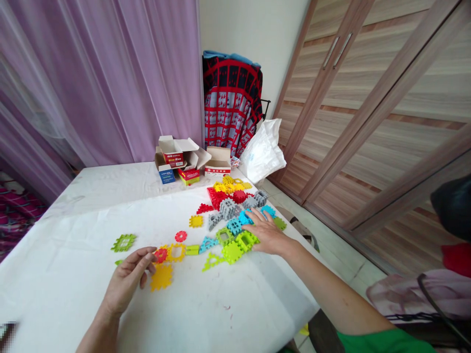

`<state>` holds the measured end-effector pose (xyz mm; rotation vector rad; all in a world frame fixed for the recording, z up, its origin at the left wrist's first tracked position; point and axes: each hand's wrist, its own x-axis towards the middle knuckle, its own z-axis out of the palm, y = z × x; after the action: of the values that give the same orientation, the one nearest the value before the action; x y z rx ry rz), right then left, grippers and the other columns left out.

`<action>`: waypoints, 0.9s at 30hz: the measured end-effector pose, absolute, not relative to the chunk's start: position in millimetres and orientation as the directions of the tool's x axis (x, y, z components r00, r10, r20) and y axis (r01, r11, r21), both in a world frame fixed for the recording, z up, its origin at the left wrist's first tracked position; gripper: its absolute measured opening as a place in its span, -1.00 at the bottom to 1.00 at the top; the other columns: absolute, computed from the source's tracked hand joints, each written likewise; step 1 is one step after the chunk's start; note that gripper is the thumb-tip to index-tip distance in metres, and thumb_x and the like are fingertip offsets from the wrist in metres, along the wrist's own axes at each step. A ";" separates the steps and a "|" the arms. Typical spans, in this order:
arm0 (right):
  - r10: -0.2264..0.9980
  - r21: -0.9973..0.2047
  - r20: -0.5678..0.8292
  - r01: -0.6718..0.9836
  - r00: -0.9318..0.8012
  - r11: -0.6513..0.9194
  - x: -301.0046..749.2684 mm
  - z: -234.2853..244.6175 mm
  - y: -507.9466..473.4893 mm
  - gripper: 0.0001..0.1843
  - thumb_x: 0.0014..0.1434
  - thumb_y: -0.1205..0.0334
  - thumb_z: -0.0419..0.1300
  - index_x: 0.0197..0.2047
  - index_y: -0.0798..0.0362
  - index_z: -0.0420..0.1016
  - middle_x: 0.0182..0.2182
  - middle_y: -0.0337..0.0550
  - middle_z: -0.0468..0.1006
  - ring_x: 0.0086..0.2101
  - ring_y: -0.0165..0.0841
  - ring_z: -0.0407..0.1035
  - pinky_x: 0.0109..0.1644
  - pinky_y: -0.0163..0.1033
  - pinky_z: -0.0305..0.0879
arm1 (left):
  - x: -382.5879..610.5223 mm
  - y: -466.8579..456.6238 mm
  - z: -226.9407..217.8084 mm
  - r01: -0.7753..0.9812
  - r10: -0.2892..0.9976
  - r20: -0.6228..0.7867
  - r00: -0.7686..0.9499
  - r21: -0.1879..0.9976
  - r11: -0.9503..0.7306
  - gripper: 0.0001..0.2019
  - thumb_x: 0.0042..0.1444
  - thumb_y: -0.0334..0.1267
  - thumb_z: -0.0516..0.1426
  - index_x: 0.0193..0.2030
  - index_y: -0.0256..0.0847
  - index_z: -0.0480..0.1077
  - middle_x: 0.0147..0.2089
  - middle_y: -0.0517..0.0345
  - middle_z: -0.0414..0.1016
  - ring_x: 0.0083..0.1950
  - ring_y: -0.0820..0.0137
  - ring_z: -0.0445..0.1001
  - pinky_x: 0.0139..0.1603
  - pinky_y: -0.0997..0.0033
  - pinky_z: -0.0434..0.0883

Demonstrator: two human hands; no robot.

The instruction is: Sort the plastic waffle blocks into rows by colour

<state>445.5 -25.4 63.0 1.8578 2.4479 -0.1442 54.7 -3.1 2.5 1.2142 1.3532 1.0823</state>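
My left hand (pixel 130 275) is closed at the left end of a group of interlocking plastic blocks, thumb and forefinger pinched at the edge of a red toothed disc (pixel 161 255). Beside that disc are a yellow square frame (pixel 176 252) and a solid yellow square block (pixel 161 277). My right hand (pixel 268 232) lies spread over the block pile, fingers stretched across blue blocks (pixel 234 226) and close to green blocks (pixel 233 251). Between the hands lie a green strip (pixel 192 250), a blue triangle (pixel 208 244) and a second red disc (pixel 180 236).
Grey blocks (pixel 228 208), red blocks (pixel 217 197) and yellow blocks (pixel 230 185) extend behind my right hand. Opened cardboard boxes (pixel 218 169) and a white bag (pixel 263 151) stand at the table's far end. A green block (pixel 124 242) lies on the left.
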 end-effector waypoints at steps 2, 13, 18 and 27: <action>0.960 -0.044 -0.120 0.967 -0.253 0.249 443.4 67.3 -28.7 -0.28 -0.12 0.27 0.34 0.17 -0.10 0.37 0.37 0.02 -0.03 0.35 -0.05 -0.27 0.32 0.23 -0.34 | 45.1 1.2 0.8 0.172 0.982 0.003 -0.189 0.985 0.030 -0.53 -0.11 0.13 0.21 -0.19 -0.21 0.45 -0.37 0.11 0.54 -0.45 0.38 0.47 -0.58 0.47 0.35; 0.929 -0.091 0.055 0.925 -0.366 0.370 429.8 55.1 -39.5 -0.50 0.03 0.27 0.20 0.10 -0.11 0.45 0.34 -0.05 0.07 0.33 -0.02 -0.16 0.30 0.23 -0.12 | -9.4 37.9 -19.3 0.943 0.943 0.290 -0.165 0.325 0.065 -0.50 0.11 -0.06 0.03 0.12 -0.32 0.38 0.15 -0.18 0.43 0.19 0.08 0.36 0.21 0.13 0.27; 0.924 -0.134 0.037 0.915 -0.380 0.381 414.6 52.6 -39.8 -0.51 0.07 0.21 0.20 0.11 -0.08 0.46 0.34 -0.02 0.08 0.32 -0.02 -0.15 0.30 0.19 -0.06 | -9.0 53.6 4.9 0.953 0.983 0.047 -0.176 0.259 0.158 -0.50 0.05 -0.01 0.10 0.05 -0.27 0.47 -0.01 -0.20 0.52 0.05 0.01 0.45 0.10 0.13 0.29; 0.898 -0.220 0.131 0.871 -0.420 0.439 396.0 48.8 -49.4 -0.56 0.12 0.20 0.17 0.10 -0.12 0.45 0.30 -0.10 0.17 0.30 -0.08 -0.05 0.28 0.12 0.05 | -4.8 29.8 40.5 0.801 0.978 -0.029 -0.209 0.568 0.188 -0.52 0.21 0.01 -0.15 -0.27 -0.26 0.49 -0.30 -0.08 0.60 -0.24 0.24 0.57 -0.26 0.31 0.42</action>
<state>396.0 -49.4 48.8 1.7862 2.8531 -0.1992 -4.8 29.8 40.5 1.6706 2.0840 0.6234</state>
